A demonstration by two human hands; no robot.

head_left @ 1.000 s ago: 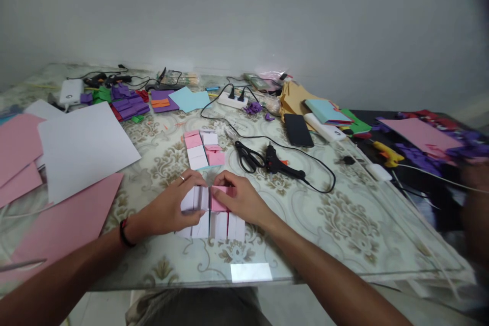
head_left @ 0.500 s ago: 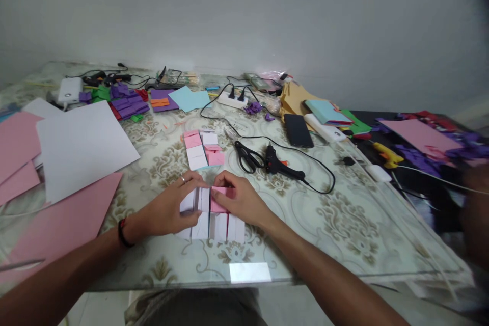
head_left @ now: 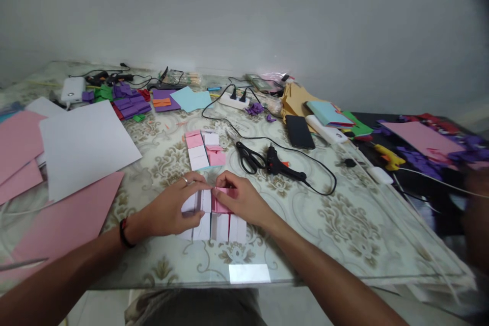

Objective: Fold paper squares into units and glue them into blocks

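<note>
A folded pink and white paper piece (head_left: 216, 220) lies on the glass-topped table (head_left: 344, 234) near its front edge. My left hand (head_left: 173, 208), with a ring on one finger, presses on its left white part. Over the pink part on the right sits my right hand (head_left: 240, 202), fingers curled on the top fold. Both hands pinch the paper at its upper edge, fingertips nearly touching. A second pink and white folded piece (head_left: 204, 150) lies flat just beyond the hands.
Black scissors (head_left: 247, 157) and a black glue gun (head_left: 282, 164) with its cord lie right of the hands. A phone (head_left: 300, 131), a power strip (head_left: 234, 100), purple paper bits (head_left: 128, 104) and large pink (head_left: 61, 221) and white sheets (head_left: 86, 145) surround them. A blurred person (head_left: 476, 214) is at the far right.
Both hands stay on the folded paper with only slight finger shifts. The view has drifted a little.
</note>
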